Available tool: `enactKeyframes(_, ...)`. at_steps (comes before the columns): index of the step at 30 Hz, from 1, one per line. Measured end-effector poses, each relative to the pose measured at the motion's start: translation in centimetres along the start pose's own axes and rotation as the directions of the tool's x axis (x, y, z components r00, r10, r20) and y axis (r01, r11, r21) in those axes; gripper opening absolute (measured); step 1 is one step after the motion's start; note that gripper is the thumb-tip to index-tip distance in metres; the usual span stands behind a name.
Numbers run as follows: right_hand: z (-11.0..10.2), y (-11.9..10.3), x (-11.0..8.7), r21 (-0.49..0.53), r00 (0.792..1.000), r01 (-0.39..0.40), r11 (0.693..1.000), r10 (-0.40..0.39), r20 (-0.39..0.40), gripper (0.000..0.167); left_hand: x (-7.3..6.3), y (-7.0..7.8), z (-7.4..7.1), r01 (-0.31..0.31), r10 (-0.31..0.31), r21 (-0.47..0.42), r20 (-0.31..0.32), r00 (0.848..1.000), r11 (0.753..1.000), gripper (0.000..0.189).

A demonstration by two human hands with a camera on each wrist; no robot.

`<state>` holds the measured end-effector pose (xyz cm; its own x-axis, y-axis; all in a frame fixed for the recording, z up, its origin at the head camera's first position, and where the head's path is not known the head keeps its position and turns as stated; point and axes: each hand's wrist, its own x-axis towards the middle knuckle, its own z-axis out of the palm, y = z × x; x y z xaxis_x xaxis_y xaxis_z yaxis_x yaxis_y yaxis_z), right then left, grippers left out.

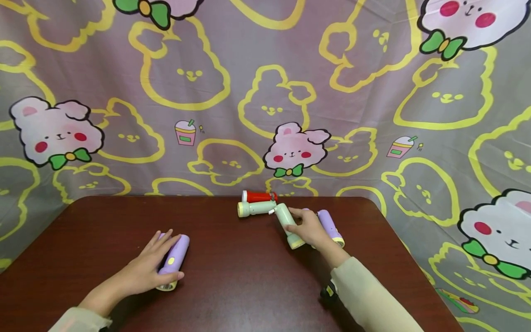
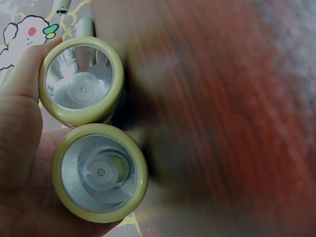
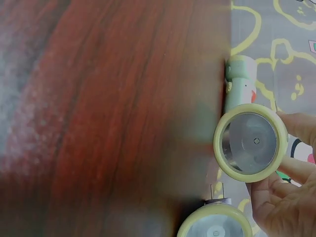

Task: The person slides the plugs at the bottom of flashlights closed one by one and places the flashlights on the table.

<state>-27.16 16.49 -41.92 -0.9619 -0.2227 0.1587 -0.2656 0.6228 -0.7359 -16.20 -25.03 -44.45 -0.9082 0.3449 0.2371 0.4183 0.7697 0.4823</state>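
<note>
On the table's left side, my left hand (image 1: 143, 269) holds two purple flashlights side by side, its thumb along the right one (image 1: 179, 251) and its fingers across the other, which it mostly hides. Both yellow-rimmed lens ends (image 2: 111, 217) face the left wrist camera. At the back right, my right hand (image 1: 311, 228) grips a pale green flashlight (image 1: 285, 216) between thumb and fingers. The yellow rim (image 3: 224, 168) of that flashlight shows in the right wrist view. Just right of this hand lies a purple flashlight (image 1: 329, 224); a bit more purple shows behind the fingers.
A second green flashlight (image 1: 261, 207) lies sideways at the back edge, with a red flashlight (image 1: 259, 197) behind it. Metal prongs stick out by the lower flashlight (image 3: 187, 224) in the right wrist view. A patterned curtain (image 1: 224, 115) hangs behind the brown table (image 1: 232, 267).
</note>
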Motion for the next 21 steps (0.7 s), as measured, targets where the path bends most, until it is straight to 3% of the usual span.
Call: enactKeyframes(21, 0.0, 0.1, -1.4, 0.087, 0.998, 0.039, 0.995, -0.036, -0.045, 0.056, 0.1, 0.0, 0.0, -0.002, 0.002, 0.003, 0.001, 1.0, 1.0, 0.089)
